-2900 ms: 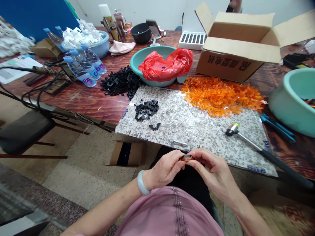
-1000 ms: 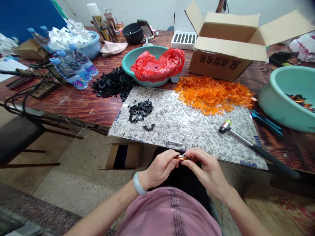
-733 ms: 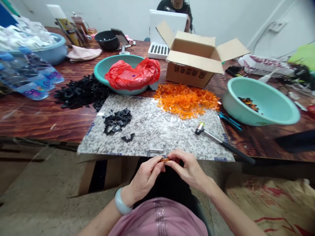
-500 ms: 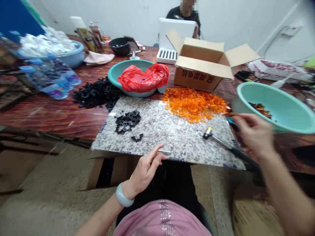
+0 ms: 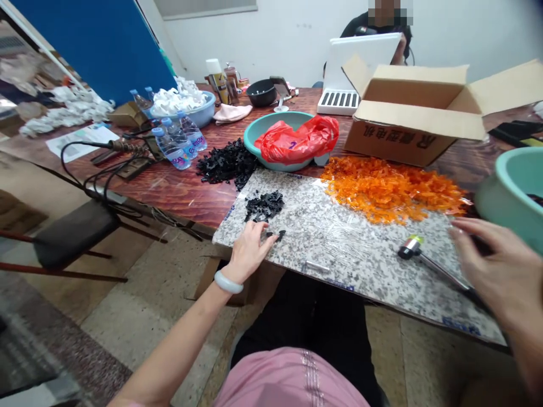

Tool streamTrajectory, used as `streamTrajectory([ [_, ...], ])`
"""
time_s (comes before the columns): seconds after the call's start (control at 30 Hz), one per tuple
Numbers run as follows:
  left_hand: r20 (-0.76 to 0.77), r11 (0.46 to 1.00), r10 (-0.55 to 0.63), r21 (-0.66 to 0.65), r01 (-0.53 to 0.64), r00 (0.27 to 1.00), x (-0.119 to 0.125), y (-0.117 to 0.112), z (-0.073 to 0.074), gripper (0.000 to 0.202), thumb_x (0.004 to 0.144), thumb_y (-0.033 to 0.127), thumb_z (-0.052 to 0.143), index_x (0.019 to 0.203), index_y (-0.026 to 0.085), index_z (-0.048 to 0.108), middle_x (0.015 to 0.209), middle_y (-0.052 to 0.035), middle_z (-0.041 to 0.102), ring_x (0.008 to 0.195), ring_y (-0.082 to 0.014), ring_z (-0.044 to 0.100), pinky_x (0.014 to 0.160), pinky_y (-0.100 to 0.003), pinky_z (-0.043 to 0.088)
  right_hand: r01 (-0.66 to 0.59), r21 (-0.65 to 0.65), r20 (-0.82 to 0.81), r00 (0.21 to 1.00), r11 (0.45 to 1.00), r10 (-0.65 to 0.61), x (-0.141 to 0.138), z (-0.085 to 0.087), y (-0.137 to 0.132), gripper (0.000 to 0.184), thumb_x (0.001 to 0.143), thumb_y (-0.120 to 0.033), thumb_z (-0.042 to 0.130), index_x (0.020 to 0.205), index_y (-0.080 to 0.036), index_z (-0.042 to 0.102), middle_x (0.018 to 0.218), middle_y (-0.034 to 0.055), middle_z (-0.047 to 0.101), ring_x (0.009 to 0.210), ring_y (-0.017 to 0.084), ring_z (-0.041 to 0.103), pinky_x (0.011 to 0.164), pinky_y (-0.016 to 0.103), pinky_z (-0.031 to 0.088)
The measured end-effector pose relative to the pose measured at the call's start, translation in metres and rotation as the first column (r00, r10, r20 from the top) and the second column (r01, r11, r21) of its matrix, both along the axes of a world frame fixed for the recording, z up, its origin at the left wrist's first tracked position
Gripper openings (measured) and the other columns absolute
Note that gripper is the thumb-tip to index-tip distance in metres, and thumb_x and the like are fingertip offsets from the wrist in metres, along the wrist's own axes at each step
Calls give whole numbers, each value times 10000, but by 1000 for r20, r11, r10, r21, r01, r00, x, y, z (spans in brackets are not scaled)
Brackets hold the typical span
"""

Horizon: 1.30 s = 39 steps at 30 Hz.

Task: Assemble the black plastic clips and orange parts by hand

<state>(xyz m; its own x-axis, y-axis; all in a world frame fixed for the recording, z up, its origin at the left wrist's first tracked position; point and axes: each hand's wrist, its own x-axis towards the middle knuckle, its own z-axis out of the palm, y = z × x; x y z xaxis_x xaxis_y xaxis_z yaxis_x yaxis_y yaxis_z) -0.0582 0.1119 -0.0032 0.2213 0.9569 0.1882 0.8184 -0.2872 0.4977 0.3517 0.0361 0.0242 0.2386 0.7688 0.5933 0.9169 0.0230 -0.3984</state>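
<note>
My left hand (image 5: 249, 249) rests on the near left edge of the speckled granite slab (image 5: 360, 254). Its fingers are stretched out, and the tips touch a single black plastic clip (image 5: 279, 233) just below a small pile of black clips (image 5: 265, 204). At the slab's right end my right hand (image 5: 503, 271) hovers over the handle of a small hammer (image 5: 413, 247), fingers extended and nothing visible in them. It is close to the teal bowl (image 5: 507, 195). A heap of orange plastic pieces (image 5: 390, 189) covers the slab's far right. A short metal pin (image 5: 316, 265) lies near the front edge.
On the wooden table sit a larger pile of black clips (image 5: 227, 163), a teal bowl holding a red bag (image 5: 297, 141), an open cardboard box (image 5: 416, 118), water bottles (image 5: 178, 141) and a white tray (image 5: 339, 99). A person (image 5: 382, 25) sits across the table. A chair (image 5: 72, 232) and cables are at left.
My hands held an orange piece together in front of me and then parted. The right carried it toward the teal bowl and now shows nothing. The left reached forward to the single black clip.
</note>
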Motion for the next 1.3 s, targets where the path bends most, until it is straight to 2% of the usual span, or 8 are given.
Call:
streamTrajectory([
  [0.33,237,951,-218,-167,261,947,17,-15,26,193,868,343,528,776,175,559,777,-9,545,715,-142,500,633,-249,377,-581,-82,-454,745,809,489,-159,2,1,200,881,-256,544,1064,-210,609,1049,59,626,924,176,595,803,316,494],
  [0.47,436,866,-240,-308,394,867,35,-38,32,175,833,339,591,792,170,576,769,0,554,706,-122,489,618,-227,372,-668,-118,-668,601,735,439,-184,-5,-9,225,872,-279,558,1081,-202,592,922,44,634,724,137,584,650,265,486],
  [0.63,753,770,48,-446,457,656,49,-57,15,211,790,316,649,920,158,597,807,-9,573,711,-105,505,633,-208,403,-646,-63,-904,361,761,231,-185,-20,-21,215,855,-356,582,972,-177,603,755,13,610,620,108,556,563,225,474],
  [0.73,759,679,150,-545,492,633,52,-65,5,255,808,365,617,913,134,644,693,-3,555,597,-86,463,534,-195,351,-647,-77,-944,292,759,153,-184,-23,-26,259,838,-388,598,958,-159,605,717,9,611,571,98,550,519,213,473],
  [0.87,746,713,212,-560,423,631,52,-74,-1,314,840,409,564,807,119,683,593,9,506,541,-76,401,508,-203,301,-688,-126,-897,386,715,214,-180,-22,-19,272,870,-401,547,977,-161,616,756,25,640,579,111,572,522,227,483],
  [1.03,745,747,329,-582,323,581,47,-73,-2,317,805,434,602,853,143,720,575,16,533,495,-61,391,474,-197,269,-554,-248,-280,826,794,489,-165,-23,22,181,909,-287,503,948,-191,651,878,67,647,799,185,577,729,312,456],
  [1.13,739,738,383,-606,297,555,44,-69,-2,342,788,448,618,902,145,728,582,10,565,469,-51,403,458,-191,281,-459,-366,111,842,810,528,-163,-24,46,121,882,-217,547,897,-204,666,892,83,626,855,213,537,755,331,400],
  [1.3,763,726,450,-615,306,465,45,-63,1,336,759,426,659,915,137,730,634,-26,623,510,-65,478,462,-179,346,-408,-397,200,836,822,511,-165,-28,59,145,883,-213,546,798,-189,661,853,82,613,846,220,525,733,339,364],
])
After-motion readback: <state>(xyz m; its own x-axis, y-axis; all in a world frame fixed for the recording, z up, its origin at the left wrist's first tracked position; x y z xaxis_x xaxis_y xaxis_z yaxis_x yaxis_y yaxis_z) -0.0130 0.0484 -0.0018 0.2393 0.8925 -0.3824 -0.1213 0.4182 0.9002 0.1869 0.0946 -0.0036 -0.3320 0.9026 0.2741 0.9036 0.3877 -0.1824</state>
